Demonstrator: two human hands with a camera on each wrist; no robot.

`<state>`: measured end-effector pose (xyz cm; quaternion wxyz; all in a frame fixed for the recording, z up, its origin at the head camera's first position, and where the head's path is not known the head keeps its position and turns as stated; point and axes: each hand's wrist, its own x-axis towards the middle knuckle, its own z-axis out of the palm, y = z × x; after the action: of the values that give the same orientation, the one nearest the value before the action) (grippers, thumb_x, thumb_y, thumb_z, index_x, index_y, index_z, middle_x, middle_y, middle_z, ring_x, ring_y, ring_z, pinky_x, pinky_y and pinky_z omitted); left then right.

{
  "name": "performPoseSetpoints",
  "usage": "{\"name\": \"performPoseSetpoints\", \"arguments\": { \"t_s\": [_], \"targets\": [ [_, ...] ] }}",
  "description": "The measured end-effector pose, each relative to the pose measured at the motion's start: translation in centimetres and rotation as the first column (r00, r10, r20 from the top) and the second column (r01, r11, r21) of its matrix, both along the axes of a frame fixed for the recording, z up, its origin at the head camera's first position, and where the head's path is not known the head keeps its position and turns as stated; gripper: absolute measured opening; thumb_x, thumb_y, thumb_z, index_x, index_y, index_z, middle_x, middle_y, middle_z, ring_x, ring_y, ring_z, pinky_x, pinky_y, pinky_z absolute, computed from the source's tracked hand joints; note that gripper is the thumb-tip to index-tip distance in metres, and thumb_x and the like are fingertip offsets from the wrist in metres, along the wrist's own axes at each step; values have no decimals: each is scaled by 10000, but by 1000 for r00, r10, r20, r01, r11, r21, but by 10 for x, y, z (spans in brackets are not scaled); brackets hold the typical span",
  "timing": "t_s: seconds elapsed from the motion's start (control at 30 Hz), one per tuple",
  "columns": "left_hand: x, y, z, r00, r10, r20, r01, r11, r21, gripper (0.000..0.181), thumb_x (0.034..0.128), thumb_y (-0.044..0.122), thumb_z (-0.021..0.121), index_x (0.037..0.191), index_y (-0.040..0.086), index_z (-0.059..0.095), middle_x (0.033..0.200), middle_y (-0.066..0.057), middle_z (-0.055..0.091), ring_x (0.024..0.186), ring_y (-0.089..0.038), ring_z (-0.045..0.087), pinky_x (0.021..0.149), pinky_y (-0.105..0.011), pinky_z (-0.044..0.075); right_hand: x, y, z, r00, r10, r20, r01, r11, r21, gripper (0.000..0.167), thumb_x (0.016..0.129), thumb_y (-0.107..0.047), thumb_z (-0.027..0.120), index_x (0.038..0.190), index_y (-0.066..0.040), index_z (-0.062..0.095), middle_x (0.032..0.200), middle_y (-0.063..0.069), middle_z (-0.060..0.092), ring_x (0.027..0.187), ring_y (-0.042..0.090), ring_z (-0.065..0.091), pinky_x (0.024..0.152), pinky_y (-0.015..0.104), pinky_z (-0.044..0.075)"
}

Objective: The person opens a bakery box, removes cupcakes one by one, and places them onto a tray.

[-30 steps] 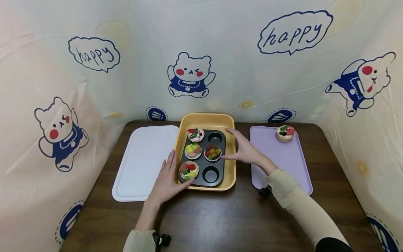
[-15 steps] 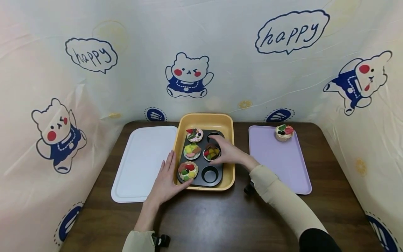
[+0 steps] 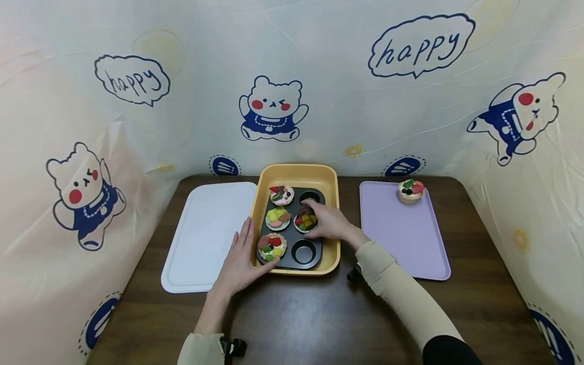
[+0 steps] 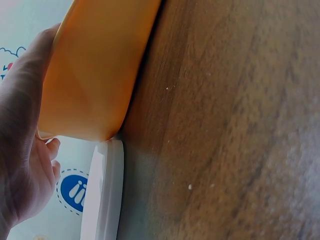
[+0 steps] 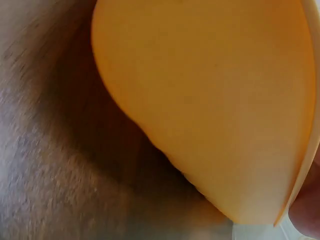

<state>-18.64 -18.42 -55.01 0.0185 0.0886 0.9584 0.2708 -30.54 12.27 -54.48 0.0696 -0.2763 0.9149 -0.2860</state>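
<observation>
A dark muffin tin point(image 3: 296, 253) sits inside a yellow tray point(image 3: 298, 174). It holds toy fruit cupcakes in its left cups and in the middle right cup. My right hand point(image 3: 330, 223) reaches over the tray's right side, thumb and fingers curved round the middle right cupcake point(image 3: 305, 221), which is topped with yellow, red and brown pieces. The cupcake still sits in its cup. My left hand point(image 3: 242, 263) rests on the tray's left edge, fingers straight, thumb by the front left cupcake point(image 3: 272, 248). In the left wrist view, the left hand point(image 4: 25, 120) touches the yellow wall.
A white tray point(image 3: 205, 238) lies on the left. To the right is a purple tray point(image 3: 401, 238) with one fruit-topped cupcake point(image 3: 410, 191) at its back right. All stand on a brown wooden table point(image 3: 292, 314), with a printed cloth point(image 3: 328, 116) behind.
My right hand has moved left from beside the yellow tray to the middle right cupcake, and its fingers have drawn in round it. The left hand has stayed in place.
</observation>
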Motion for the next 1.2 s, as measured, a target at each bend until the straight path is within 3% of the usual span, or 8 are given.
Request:
{"name": "performPoseSetpoints", "arguments": {
  "t_s": [0.2,0.47,0.53,0.77,0.83,0.97,1.03,1.2],
  "targets": [
    [-1,2,0,1000,-8,10,8,1000,4,1343,832,838,723,1787,234,-3,1889,6,-15,1744,-374,141,1415,-595,146,-19,3,-30,999,-40,-21,41,998,40,949,790,-564,962,1535,-116,581,1452,97,714,1242,280,716,1051,541,596],
    [0,4,2,1000,-17,0,17,1000,2,1336,837,832,725,1789,220,15,1889,-4,-5,1741,-385,146,1412,-602,149,-32,2,-50,994,-97,43,96,995,30,865,748,-561,985,1428,-156,637,1298,34,743,1119,217,707,1039,473,605],
    [0,3,3,1000,-13,3,13,1000,6,1337,836,817,739,1789,220,15,1889,-10,-4,1740,-388,149,1413,-604,147,-27,0,-46,994,-104,27,103,994,22,842,743,-555,983,1406,-155,650,1262,27,750,1080,211,708,1007,459,611],
    [0,1,4,1000,-3,-3,3,1000,17,1351,826,779,781,1789,225,13,1889,-10,-1,1739,-390,155,1414,-600,150,6,-12,10,993,-113,-22,114,993,36,750,787,-459,968,1372,-102,664,1214,63,761,1030,229,714,959,452,622],
    [0,1,4,1000,-3,-2,3,1000,21,1354,825,778,784,1789,226,10,1889,-3,-5,1740,-384,152,1416,-596,147,11,-14,18,992,-126,-16,127,991,44,730,802,-414,963,1379,-83,662,1231,82,762,1058,247,718,995,457,620],
    [1,1,3,1000,-1,0,1,1000,22,1357,824,781,783,1789,220,10,1889,-9,-2,1740,-380,156,1419,-594,142,13,-14,17,991,-129,-19,129,991,21,745,804,-417,960,1397,-83,659,1254,91,766,1084,254,722,1013,461,617],
    [2,1,3,1000,0,-1,0,1000,21,1357,823,780,783,1789,215,16,1889,-23,6,1737,-385,164,1417,-600,143,4,-9,-1,992,-119,-32,118,992,-38,785,804,-486,950,1411,-101,635,1252,85,770,1078,236,724,993,424,617],
    [2,1,3,1000,5,-2,-5,1000,23,1357,821,770,791,1790,209,24,1888,-41,22,1733,-394,177,1416,-601,147,4,-8,-1,988,-141,55,149,972,-180,777,841,-425,933,1439,-96,562,1328,123,769,1189,268,740,1079,460,595]
  ]
}}
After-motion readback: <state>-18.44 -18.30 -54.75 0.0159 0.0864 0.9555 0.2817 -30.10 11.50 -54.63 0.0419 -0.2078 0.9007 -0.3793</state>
